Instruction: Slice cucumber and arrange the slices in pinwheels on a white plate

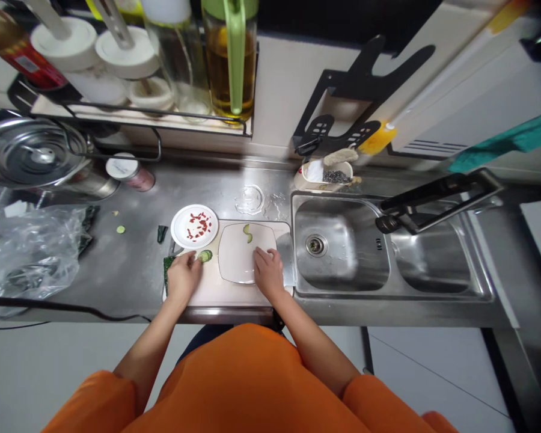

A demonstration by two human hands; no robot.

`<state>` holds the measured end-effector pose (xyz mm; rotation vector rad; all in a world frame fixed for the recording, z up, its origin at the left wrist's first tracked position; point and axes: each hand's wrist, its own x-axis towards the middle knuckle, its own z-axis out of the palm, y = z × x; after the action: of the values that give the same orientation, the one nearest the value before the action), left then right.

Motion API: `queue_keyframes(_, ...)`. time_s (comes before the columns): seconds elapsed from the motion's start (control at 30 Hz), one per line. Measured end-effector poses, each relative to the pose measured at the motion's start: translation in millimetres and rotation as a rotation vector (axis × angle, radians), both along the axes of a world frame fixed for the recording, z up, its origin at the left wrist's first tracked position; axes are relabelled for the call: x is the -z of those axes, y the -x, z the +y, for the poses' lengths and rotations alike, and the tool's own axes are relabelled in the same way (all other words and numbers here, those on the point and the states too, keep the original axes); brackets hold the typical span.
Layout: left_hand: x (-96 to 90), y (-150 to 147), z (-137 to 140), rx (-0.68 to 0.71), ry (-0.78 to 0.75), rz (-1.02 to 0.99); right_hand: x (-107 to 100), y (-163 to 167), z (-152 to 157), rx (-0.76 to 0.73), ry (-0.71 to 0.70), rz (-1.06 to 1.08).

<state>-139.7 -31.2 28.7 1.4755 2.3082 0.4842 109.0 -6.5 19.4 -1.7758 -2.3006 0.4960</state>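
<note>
A squarish white plate with a dark rim [234, 264] lies on the cutting board [211, 294], with a few thin cucumber slices [247, 233] near its far edge. My right hand [269, 275] is over the plate's right side, fingers bent down and close together; whatever is under the fingertips is hidden. At the board's left, my left hand [183, 279] has its thumb and fingertips at a small stack of cucumber slices [205, 256]. A dark green cucumber piece [166, 264] shows beside that hand. Behind it stands a round white plate [176, 227] with red bits [199, 225].
A broad knife blade [287, 252] lies along the board's right side, next to the double sink [342, 288] with its black faucet [426, 201]. Left are a cucumber end [121, 230], a clear plastic bag [40, 252] and a lidded pot [36, 153]. Bottles [229, 66] fill the rack above.
</note>
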Motion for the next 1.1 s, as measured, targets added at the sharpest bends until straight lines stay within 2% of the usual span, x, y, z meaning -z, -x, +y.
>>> queue_keyframes(0.2,0.7,-6,3,-0.003,0.025,-0.042,-1,3,-4,-0.029,-0.011,0.009)
queue_keyframes(0.4,-5.9,-7,4,-0.086,0.024,-0.139,-4,6,-10,-0.009,-0.012,0.064)
queue_keyframes(0.57,-18.8,-14,9,-0.221,0.08,-0.452,-7,9,-7,0.007,0.061,0.207)
queue_keyframes(0.67,-24.3,-25,14,-0.215,0.109,-0.709,-6,13,-3,0.034,0.11,0.347)
queue_keyframes(0.73,-26.2,-36,18,-0.17,0.124,-0.876,-7,16,1,0.114,0.165,0.449)
queue_keyframes(0.83,-27.3,-54,23,-0.117,0.147,-1.09,-10,21,9,0.234,0.354,0.681)
queue_keyframes(0.93,-27.3,-69,26,-0.096,0.21,-1.188,-12,21,16,0.298,0.54,0.922)
queue_keyframes(1.03,-26.3,-77,28,-0.102,0.265,-1.248,-15,17,20,0.329,0.623,1.033)
queue_keyframes(1.1,-24.6,-80,29,-0.144,0.3,-1.333,-18,13,22,0.345,0.616,1.044)
